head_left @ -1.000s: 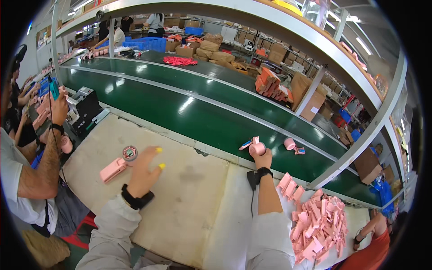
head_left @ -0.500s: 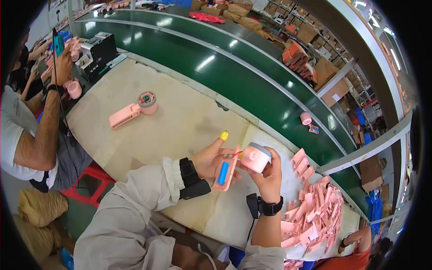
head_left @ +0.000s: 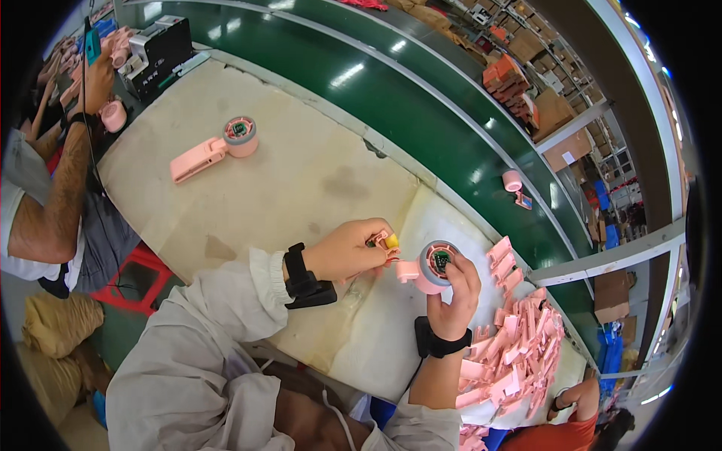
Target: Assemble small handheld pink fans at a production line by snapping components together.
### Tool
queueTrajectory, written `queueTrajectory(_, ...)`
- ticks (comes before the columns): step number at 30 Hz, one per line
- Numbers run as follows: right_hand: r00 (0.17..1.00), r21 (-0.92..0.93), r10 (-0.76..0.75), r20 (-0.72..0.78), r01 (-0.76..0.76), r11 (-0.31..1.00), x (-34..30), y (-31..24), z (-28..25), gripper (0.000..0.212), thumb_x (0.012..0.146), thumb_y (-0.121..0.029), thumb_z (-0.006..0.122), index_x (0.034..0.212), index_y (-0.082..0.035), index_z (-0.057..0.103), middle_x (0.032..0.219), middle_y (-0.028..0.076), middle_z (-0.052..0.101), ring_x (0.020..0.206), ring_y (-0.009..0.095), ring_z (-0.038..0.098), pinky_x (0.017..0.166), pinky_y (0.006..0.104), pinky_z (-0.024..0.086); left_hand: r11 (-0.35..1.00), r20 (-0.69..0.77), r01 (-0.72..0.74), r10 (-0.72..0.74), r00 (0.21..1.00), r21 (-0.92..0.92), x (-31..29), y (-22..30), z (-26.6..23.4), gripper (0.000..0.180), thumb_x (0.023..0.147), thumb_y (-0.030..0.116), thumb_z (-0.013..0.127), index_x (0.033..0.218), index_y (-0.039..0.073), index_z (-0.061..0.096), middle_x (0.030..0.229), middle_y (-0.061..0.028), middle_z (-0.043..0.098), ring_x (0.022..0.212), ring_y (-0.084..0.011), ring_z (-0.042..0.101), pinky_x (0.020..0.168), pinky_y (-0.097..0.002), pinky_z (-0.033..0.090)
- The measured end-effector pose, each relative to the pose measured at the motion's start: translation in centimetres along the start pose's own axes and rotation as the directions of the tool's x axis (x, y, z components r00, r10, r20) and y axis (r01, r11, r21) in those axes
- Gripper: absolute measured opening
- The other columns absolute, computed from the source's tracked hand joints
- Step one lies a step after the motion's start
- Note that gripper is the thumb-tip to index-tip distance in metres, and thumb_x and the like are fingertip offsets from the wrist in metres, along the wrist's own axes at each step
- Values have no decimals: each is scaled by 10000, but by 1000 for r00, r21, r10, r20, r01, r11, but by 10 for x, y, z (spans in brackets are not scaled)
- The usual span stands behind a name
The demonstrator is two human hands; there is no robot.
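Since a moment ago the right hand [head_left: 451, 289] now grips the pink fan [head_left: 430, 267] alone, while the left hand [head_left: 350, 249] pinches a small part [head_left: 382, 240] beside it.

fan head [head_left: 435, 267]: smooth pink plastic, slight sheen
pink handles [head_left: 519, 346]: same matt pink plastic, heaped
table [head_left: 301, 180]: dull beige covering, stained and scuffed
belt [head_left: 421, 98]: glossy green, reflecting the lamps
sleeve [head_left: 203, 353]: pale woven cloth, matt, creased
wristbands [head_left: 301, 274]: black, matt, rubbery
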State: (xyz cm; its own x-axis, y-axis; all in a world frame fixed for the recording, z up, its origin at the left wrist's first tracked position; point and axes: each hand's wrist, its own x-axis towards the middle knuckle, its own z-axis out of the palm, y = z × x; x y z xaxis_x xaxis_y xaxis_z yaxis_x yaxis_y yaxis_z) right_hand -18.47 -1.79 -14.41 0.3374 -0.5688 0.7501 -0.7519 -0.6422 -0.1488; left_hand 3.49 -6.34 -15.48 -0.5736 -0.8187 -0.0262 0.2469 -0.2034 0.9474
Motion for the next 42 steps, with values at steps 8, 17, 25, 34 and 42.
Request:
queueTrajectory(8,668,516,506,545,-743,425,-4,-3,1,625,608,108,650,1174,-58,445,1138,81,457,981,233,564,817,325,472,983,-7,40,-39,999,177,0,-6,-9,178,801,79,459,961,17,506,827,-60,570,627,-99,556,542,-260,454)
queueTrajectory(17,993,87,117,25,-119,989,-3,-4,6,493,617,131,638,1049,-74,519,1142,147,503,1056,318,519,856,362,459,875,85,-172,150,985,452,-3,-12,-12,229,771,132,545,944,-10,495,824,-82,580,693,-140,553,613,-274,452)
queueTrajectory(25,999,49,-17,32,15,999,-7,-4,3,486,620,165,611,1025,-98,556,1139,146,523,1026,341,556,835,386,490,810,83,-191,174,981,555,-5,-12,-10,218,745,144,562,902,4,501,737,-105,580,607,-190,544,560,-310,430)
queueTrajectory(34,891,438,227,393,-398,806,12,-21,-17,548,629,-13,703,1152,-14,540,1157,148,495,1060,303,491,909,364,395,568,121,-234,229,966,789,-9,-8,-6,173,706,149,572,814,35,500,648,-133,563,565,-329,545,521,-405,416)
queueTrajectory(42,831,410,192,523,-442,798,11,-10,-21,481,706,-73,700,1168,-79,567,1134,153,475,1021,286,492,882,332,409,447,172,-228,163,972,865,-12,-14,3,170,701,138,580,804,26,504,662,-159,571,608,-350,564,540,-416,433)
